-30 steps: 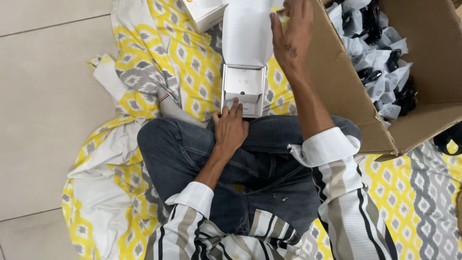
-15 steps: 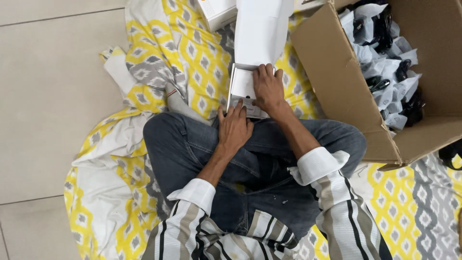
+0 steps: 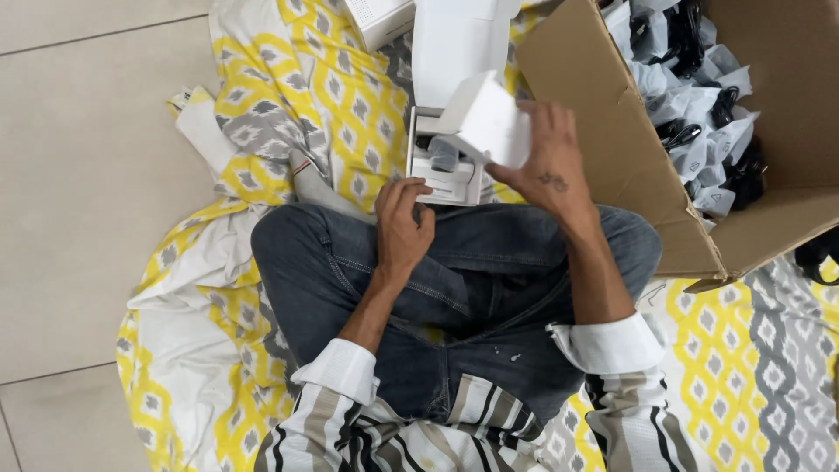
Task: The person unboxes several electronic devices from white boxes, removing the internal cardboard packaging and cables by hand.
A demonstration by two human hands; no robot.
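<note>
right hand (image 3: 546, 170) fingers grip white insert (image 3: 489, 127) | left hand (image 3: 404, 218) fingers curled, steadying open box (image 3: 444, 170) | risk: insert slips, contents tip out

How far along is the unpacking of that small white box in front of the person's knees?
Done: the small white box lies open on the patterned sheet. In hand: the right hand holds a white insert raised above the box, while the left hand steadies its near edge. Left: grey and white parts sit inside, and the cardboard carton holds many bagged items.
</note>
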